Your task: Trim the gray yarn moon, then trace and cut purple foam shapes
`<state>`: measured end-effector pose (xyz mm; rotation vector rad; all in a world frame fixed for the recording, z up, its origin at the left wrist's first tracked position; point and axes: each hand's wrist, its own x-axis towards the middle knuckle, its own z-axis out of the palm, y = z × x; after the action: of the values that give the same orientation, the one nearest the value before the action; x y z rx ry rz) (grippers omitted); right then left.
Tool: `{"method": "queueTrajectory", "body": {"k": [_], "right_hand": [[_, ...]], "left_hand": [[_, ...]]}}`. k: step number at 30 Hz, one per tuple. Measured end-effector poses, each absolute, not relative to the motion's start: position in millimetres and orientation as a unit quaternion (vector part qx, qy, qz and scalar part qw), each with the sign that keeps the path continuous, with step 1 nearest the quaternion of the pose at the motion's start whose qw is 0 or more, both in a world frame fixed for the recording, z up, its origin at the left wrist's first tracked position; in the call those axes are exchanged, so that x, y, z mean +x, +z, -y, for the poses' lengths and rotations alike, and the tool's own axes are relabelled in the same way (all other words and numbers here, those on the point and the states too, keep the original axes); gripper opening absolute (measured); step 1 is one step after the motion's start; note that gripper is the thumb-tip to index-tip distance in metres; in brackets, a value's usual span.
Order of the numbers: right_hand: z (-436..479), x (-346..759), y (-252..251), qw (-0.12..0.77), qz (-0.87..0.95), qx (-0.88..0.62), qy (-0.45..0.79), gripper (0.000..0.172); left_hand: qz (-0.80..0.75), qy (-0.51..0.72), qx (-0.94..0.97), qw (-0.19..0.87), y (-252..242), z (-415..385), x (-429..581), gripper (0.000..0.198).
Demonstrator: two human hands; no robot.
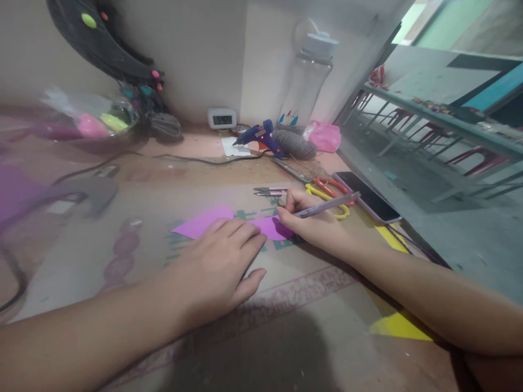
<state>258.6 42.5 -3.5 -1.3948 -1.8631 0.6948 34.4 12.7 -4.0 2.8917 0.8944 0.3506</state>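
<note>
A pink paper piece [204, 220] lies on the cardboard-covered table [134, 256]. My left hand [216, 261] rests flat on its near part, fingers stretched out and pressing it down. My right hand [310, 220] is closed around a pencil [327, 206], whose tip end sits at the pink paper's right edge.
Scissors with yellow and orange handles [327, 191], small snips [269, 191] and a phone [365, 196] lie just beyond my right hand. A blue glue gun [261, 136], grey yarn [294, 144], a water bottle [310, 76] and a small clock [222, 117] stand at the back. Yellow paper [398, 325] lies under my right forearm.
</note>
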Motion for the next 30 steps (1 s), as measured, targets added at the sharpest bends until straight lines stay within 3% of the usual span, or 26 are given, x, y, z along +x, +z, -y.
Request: {"method": "queueTrajectory", "body": {"k": [14, 30], "right_hand": [[-38.5, 254.6, 3.4, 0.31, 0.699, -0.544, 0.346, 0.031], [-38.4, 260.0, 4.4, 0.328, 0.719, -0.543, 0.284, 0.03]], "left_hand": [[-0.3, 0.099, 0.947, 0.054, 0.4, -11.0, 36.5, 0.041], [-0.297, 0.099, 0.948, 0.06, -1.5, -10.8, 35.7, 0.044]]}}
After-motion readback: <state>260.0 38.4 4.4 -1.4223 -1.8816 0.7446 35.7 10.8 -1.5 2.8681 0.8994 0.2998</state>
